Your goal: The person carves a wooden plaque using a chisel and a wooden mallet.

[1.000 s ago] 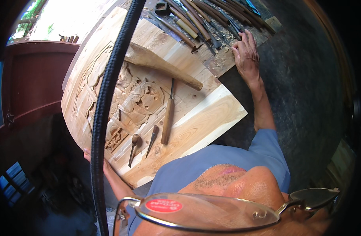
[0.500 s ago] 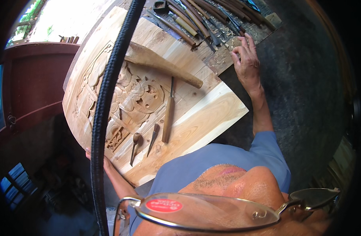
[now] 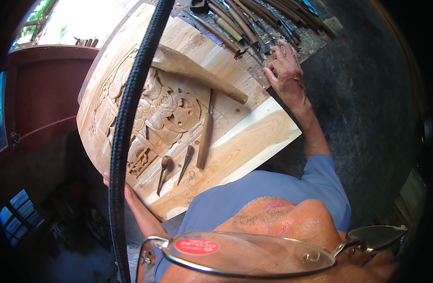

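Observation:
A pale wooden panel [image 3: 259, 141] with relief carving [image 3: 169, 113] lies across the bench. A wooden mallet [image 3: 202, 80] rests diagonally on it, with a long wood-handled chisel [image 3: 205, 137] and two smaller tools [image 3: 164, 165] [image 3: 187, 158] below. My left hand [image 3: 106, 179] touches the panel's lower-left edge, largely hidden behind a black braided cable [image 3: 119, 160]. My right hand [image 3: 285, 70] hovers at, or rests on, the upper-right bench edge beside chisels, fingers bent and apart, with nothing visible in them; whether it touches the bench I cannot tell.
Rows of chisels and gouges [image 3: 244, 23], a dark square block [image 3: 198, 5] and wood shavings cover the bench [image 3: 334, 26]. A reddish wooden door [image 3: 51, 85] stands at left, with more tool handles [image 3: 86, 42] behind it.
My right hand has moved left and slightly down toward the panel's corner, its fingers spreading. The panel and tools on it appear shifted slightly right and up in the picture.

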Motion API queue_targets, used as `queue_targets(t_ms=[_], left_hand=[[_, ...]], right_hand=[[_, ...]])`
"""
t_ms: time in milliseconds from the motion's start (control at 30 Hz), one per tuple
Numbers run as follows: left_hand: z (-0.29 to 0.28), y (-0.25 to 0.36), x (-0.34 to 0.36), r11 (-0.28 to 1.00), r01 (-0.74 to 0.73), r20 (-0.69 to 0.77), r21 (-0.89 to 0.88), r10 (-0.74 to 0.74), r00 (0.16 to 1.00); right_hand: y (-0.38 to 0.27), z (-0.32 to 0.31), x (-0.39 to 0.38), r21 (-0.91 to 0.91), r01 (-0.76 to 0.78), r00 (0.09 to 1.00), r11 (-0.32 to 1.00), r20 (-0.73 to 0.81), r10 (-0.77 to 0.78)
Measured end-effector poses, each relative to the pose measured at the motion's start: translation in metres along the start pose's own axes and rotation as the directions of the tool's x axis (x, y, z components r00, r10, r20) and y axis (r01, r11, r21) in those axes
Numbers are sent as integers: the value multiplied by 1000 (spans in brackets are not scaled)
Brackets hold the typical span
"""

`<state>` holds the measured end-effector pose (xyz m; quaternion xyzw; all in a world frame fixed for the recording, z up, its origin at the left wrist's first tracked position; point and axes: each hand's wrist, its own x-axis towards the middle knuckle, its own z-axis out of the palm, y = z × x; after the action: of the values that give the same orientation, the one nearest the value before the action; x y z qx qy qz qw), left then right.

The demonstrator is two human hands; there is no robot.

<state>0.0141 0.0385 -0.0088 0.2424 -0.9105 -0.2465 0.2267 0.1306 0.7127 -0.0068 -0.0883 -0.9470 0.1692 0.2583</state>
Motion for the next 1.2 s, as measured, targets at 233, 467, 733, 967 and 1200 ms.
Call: queue_targets(t_ms=[233,467,733,967,1200], left_hand=[[-4,2,-2,996,-1,-1,88,1,1000],[1,-10,16,984,19,-1,180,-19,1000],[2,-23,18,989,28,-14,143,-26,1000],[2,-25,18,995,33,-7,94,-32,999],[5,-30,21,995,18,-14,94,-17,1000]], right_hand=[[3,1,9,-64,20,999,998,-48,-23],[103,-2,45,-344,-170,945,924,-323,54],[149,21,65,-221,-287,911,932,-365,193],[131,20,65,-78,-300,919,951,-291,266],[122,25,61,12,-210,925,978,-322,202]])
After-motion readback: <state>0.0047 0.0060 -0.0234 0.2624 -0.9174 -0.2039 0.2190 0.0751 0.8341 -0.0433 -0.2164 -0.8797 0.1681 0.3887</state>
